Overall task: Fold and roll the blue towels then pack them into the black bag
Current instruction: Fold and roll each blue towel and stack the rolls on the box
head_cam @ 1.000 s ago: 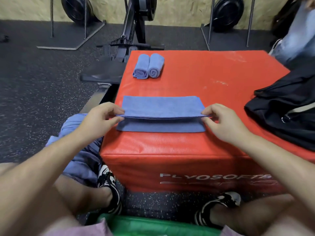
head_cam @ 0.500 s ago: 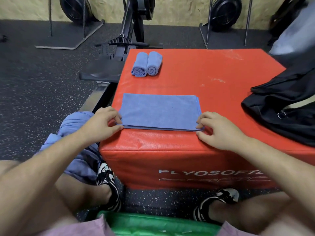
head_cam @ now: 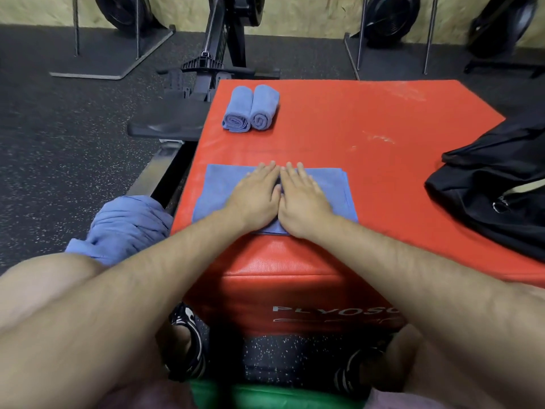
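Note:
A folded blue towel [head_cam: 216,188] lies flat near the front edge of the red box [head_cam: 368,137]. My left hand [head_cam: 256,193] and my right hand [head_cam: 301,196] press on its middle side by side, fingers straight and pointing away from me. Two rolled blue towels [head_cam: 250,109] lie together at the box's far left. The black bag [head_cam: 495,193] sits on the box's right side.
A heap of loose blue towels [head_cam: 126,225] rests by my left knee, left of the box. A rowing machine [head_cam: 206,72] stands behind the box, and more gym gear lines the far wall. A green pad [head_cam: 265,397] lies under me.
Both hands let go of the towel's left and right ends, moved inward to its middle and now lie flat on it. The towel's fold has been laid down.

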